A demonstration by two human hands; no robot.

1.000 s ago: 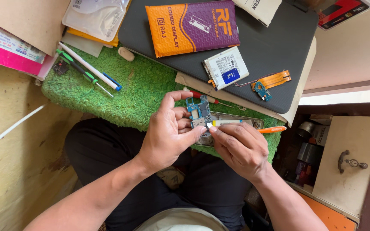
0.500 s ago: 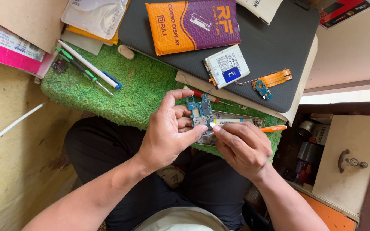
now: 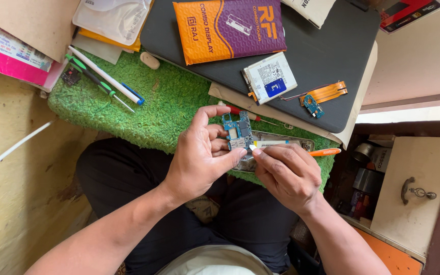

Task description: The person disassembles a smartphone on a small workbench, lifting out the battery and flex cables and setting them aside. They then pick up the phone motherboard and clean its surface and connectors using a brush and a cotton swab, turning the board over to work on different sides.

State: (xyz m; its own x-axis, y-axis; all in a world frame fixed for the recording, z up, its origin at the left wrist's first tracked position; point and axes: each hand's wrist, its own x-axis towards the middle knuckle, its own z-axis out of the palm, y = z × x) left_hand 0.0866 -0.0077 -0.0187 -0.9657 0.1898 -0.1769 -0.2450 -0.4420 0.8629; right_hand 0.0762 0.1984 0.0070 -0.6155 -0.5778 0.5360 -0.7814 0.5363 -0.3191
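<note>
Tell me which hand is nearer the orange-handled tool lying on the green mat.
Right. The right hand sits just below the orange-handled tool; the left hand, holding the blue circuit board, is farther away, across the right hand.

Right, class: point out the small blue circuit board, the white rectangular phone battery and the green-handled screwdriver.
small blue circuit board (image 3: 237,131), head view, middle of its face.
white rectangular phone battery (image 3: 269,77), head view, centre of its label side.
green-handled screwdriver (image 3: 90,77), head view, on its handle.

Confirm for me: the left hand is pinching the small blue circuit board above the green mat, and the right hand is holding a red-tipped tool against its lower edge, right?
Not quite. In the head view the tool in the right hand has a white tip, not red. The rest stands: the left hand pinches the small blue circuit board above the green mat, tool tip at its lower edge.
</note>
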